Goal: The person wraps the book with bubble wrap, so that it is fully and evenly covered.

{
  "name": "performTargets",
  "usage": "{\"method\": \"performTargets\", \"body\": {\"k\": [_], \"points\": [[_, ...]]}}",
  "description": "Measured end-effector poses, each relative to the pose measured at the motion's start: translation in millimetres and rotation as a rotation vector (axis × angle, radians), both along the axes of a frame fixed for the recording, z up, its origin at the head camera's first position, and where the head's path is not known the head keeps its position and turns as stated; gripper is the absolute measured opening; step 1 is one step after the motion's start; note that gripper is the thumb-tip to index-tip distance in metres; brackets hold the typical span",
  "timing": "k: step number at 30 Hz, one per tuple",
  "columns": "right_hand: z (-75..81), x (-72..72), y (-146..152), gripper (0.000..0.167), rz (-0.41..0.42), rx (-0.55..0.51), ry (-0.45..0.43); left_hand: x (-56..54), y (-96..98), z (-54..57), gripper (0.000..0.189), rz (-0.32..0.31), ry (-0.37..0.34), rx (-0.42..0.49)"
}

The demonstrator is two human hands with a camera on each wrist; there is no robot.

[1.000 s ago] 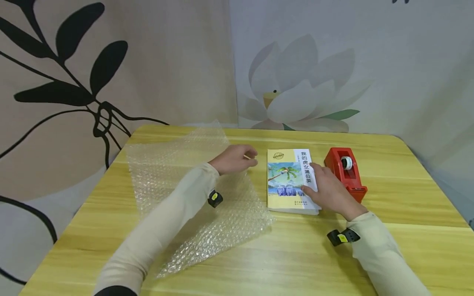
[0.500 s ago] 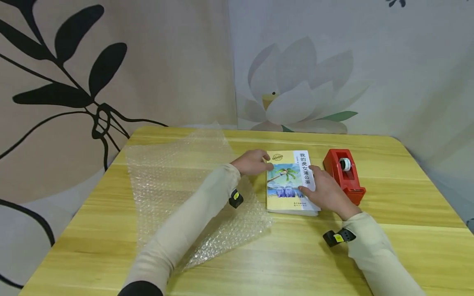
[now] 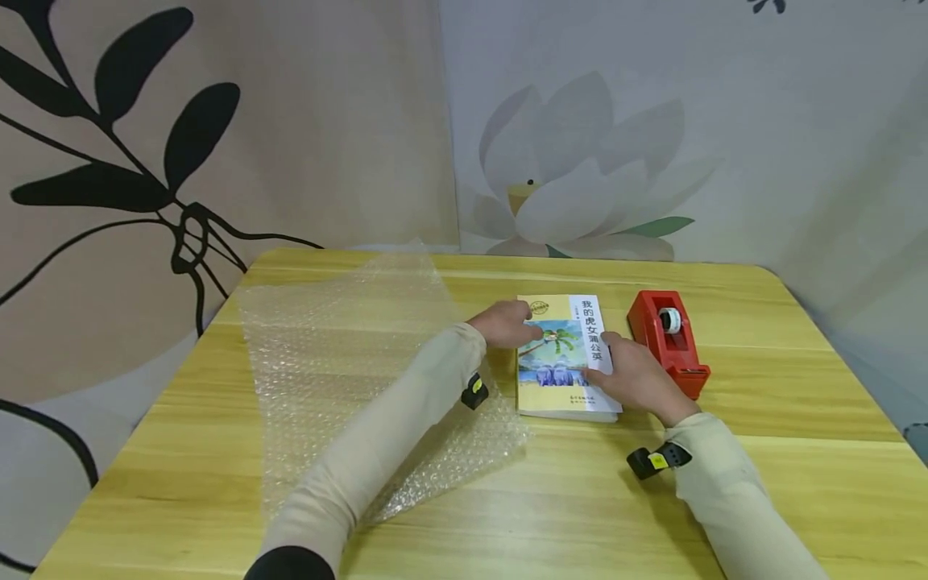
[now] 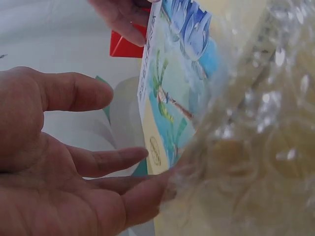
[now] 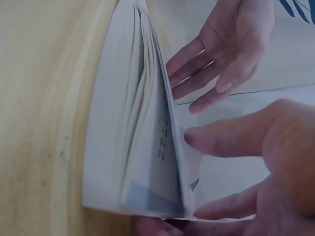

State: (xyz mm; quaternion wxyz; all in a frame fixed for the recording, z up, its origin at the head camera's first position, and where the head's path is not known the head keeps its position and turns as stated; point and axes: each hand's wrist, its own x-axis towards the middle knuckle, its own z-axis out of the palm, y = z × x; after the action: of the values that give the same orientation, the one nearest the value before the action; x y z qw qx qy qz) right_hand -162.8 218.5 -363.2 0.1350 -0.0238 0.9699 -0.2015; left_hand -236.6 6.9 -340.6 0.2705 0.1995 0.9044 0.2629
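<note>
The book could splay, since only the right hand curls fingers round its right edge, the left hand spread gripless opposite.

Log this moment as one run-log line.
book: on table; left hand: at left edge; right hand: holds right edge; bubble wrap: left of book; tape dispenser: right of book

A book lies on the surface, hiding part of the surface's far edge. It shows edge-on, pages slightly parted under the cover (a little print peeks out). The right hand grips it, fingertips curled against it. Beyond, the left hand points spread fingers at the cover; whether they touch is unclear. Behind stands a pale wall.
</note>
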Motion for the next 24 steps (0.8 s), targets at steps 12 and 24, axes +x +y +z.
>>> {"method": "performTargets", "body": {"k": [12, 24], "points": [[-7.0, -5.1, 2, 0.075, 0.012, -0.016, -0.005, 3.8, 17.7, -2.6, 0.047, 0.049, -0.045, -0.020], [-8.2, -7.8, 5, 0.073, 0.010, -0.041, 0.013, 6.7, 20.1, -8.5, 0.065, 0.166, -0.089, 0.081]]}}
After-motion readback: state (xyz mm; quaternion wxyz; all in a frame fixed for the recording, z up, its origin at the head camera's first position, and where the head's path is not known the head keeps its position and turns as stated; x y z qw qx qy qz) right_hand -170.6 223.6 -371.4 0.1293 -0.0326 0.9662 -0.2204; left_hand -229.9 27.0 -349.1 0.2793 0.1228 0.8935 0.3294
